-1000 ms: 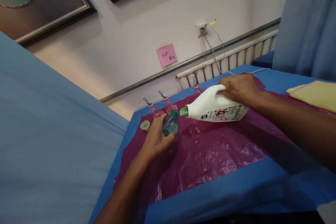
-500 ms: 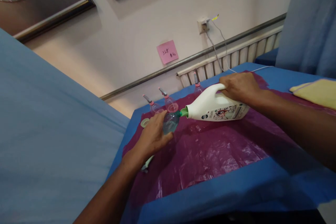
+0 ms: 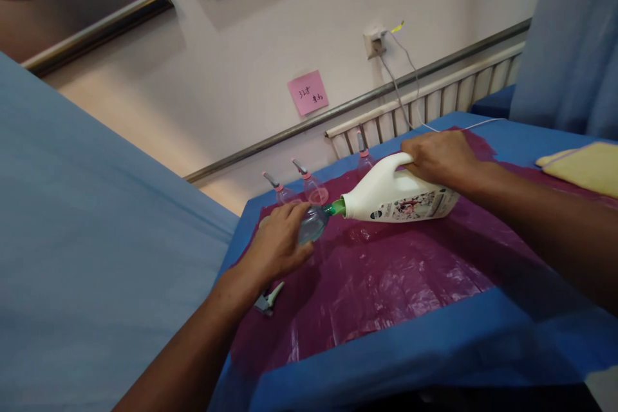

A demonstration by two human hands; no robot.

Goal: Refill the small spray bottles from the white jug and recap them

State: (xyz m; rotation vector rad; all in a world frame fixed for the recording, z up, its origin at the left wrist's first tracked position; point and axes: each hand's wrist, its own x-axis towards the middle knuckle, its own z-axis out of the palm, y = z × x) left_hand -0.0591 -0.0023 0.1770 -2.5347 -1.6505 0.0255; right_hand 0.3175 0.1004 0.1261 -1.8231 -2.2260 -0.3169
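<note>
My right hand (image 3: 437, 156) is closed around the handle of a large white jug (image 3: 381, 190), which lies tilted on its side with a printed label showing. The jug's green pouring lip (image 3: 338, 207) meets the green neck of a clear bottle (image 3: 313, 225). Wrapped around that bottle is my left hand (image 3: 282, 238), which hides its lower part. Whether liquid is flowing between the two cannot be made out. Below my left wrist a spray trigger head (image 3: 269, 301) lies on the purple plastic sheet (image 3: 367, 290).
Behind my hands stand three clear spray bottles with pink collars, one at left (image 3: 286, 194), one in the middle (image 3: 316, 190), one partly behind the jug (image 3: 365, 159). A folded yellow cloth (image 3: 586, 167) lies at right. Blue curtains (image 3: 96, 219) hang at the sides.
My left hand has shifted slightly with the bottle, which now tips a little further toward the left. More of the spray trigger head shows. The jug stays nearly in place.
</note>
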